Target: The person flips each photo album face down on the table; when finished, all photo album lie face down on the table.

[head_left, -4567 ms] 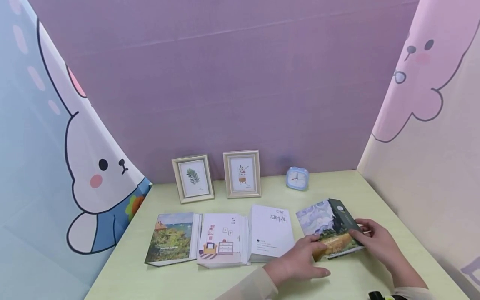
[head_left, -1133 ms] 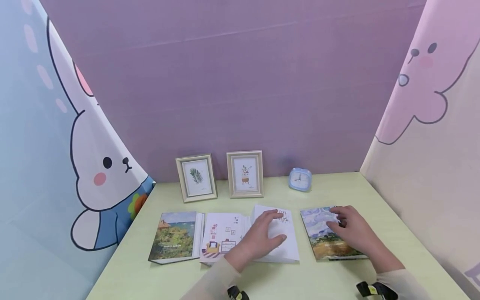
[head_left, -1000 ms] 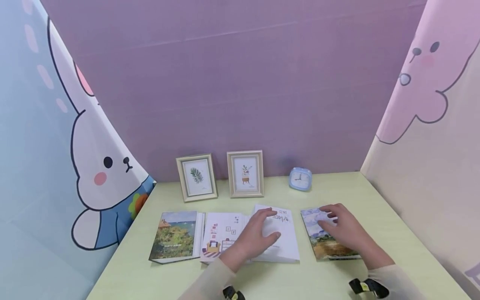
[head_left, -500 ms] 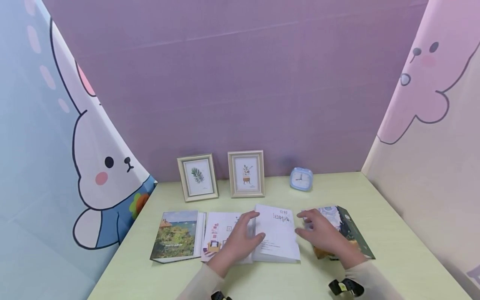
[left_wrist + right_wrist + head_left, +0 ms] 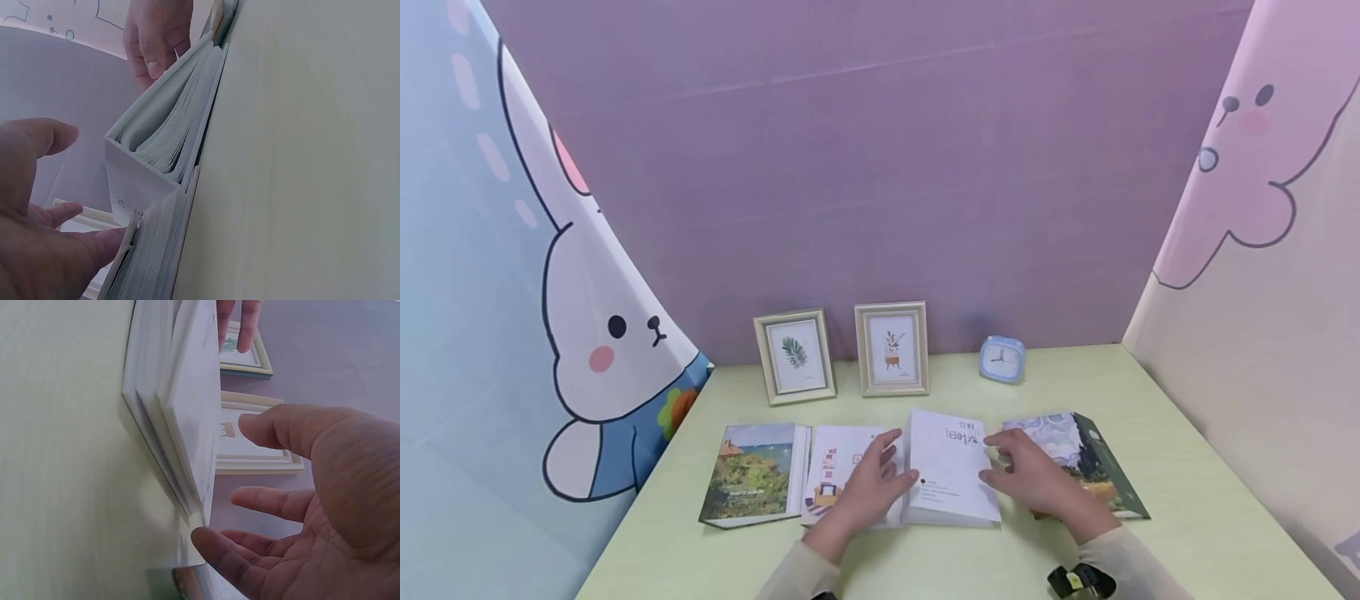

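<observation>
White book (image 5: 955, 479) lies on the desk (image 5: 947, 567) at twelve o'clock from the person, between their two hands. The left hand (image 5: 868, 492) hovers at its nine o'clock, over the chair book (image 5: 823, 475), fingers loosely bent and thumb apart. The right hand (image 5: 1037, 479) is at three o'clock, thumb and forefinger parted by the right edge, with the dark-spined book (image 5: 1116, 475) partly behind it. Both hands look relaxed and grip nothing that I can see; whether a fingertip brushes a cover, I can't tell.

From where I stand, the step looks like taking hold of the white book from both sides. I'd get the fingers low, under the bottom cover, with the thumbs on top. The pages gape near the spine, and the upper cover slopes down toward three o'clock, so lifting by that cover alone would probably let the book fall open. Even pressure from nine and three should hold it together. The left side is the tight one: the chair book sits just beside it, and stray fingers could drag it along. At eleven and one o'clock, the frame (image 5: 892, 350) and the clock (image 5: 1002, 360) stand well apart, out of the way.
</observation>
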Motion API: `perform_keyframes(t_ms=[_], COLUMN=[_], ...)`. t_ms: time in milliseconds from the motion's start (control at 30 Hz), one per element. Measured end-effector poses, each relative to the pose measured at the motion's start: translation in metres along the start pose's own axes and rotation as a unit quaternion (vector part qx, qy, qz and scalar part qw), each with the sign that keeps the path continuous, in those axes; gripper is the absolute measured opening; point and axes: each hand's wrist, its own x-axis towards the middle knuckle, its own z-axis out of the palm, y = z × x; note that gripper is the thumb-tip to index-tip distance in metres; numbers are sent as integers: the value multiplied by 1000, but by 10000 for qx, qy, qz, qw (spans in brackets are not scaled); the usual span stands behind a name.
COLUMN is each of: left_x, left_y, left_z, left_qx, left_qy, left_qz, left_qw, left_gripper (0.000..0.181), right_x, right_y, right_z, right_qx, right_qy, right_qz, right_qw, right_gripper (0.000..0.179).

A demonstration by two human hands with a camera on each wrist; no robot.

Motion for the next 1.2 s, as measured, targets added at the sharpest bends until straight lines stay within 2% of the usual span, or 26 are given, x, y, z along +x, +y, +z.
perform_keyframes(t_ms=[167, 700, 900, 1200], left_x=[-1, -5, -5, -7], left_y=[0, 1, 1, 6], left_z=[0, 2, 3, 3], left_qx=[-76, -45, -156, -9], left_qy=[22, -42, -195, -426], left_qz=[-100, -95, -97, -133], left_qw=[9999, 9999, 9996, 9990], left_gripper=[80, 80, 79, 78], right_x=[-1, -1, -2, -1], right_y=[-3, -6, -8, -10], right_z=[4, 15, 18, 19], right_qx=[-1, -216, -288, -315], right_qy=[-25, -45, -34, -49], right_qz=[-4, -99, -54, 29], right_qw=[10000, 9997, 9996, 9995], right_gripper=[59, 59, 60, 56])
